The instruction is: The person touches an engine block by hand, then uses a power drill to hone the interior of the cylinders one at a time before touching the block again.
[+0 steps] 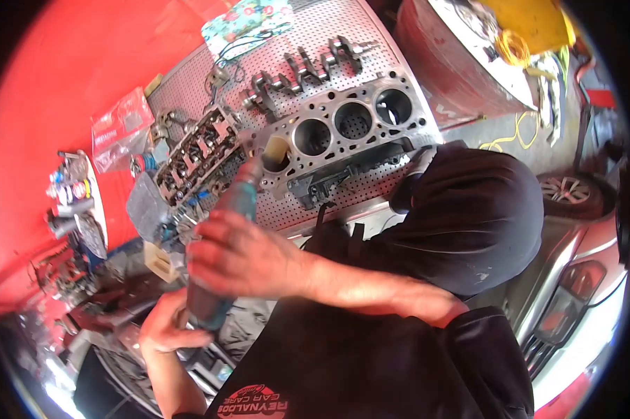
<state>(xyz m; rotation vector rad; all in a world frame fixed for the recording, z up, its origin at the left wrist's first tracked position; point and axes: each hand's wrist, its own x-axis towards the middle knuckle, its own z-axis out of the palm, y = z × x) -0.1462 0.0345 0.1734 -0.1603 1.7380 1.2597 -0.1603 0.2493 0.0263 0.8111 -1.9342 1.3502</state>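
My right hand (242, 258) is wrapped round the body of a teal and dark power tool (239, 202), slightly blurred. At the tool's rear end, my left hand (167, 327) grips it, thumb along the underside. The tool's front end points at a metal engine block (337, 148) with several round bores. A yellowish cylinder (276, 148) stands at the leftmost bore, near the tool's tip; whether it is fixed to the tool is unclear. A dark part (350, 171) lies along the block's near side.
A crankshaft (303, 72) lies behind the block on a perforated metal table (329, 22). A cylinder head (198, 155) is to the left, near a plastic bag (121, 129). Rounded dark cloth (469, 216) rises at the right, beyond my right forearm. A drum (448, 63) stands at the table's right.
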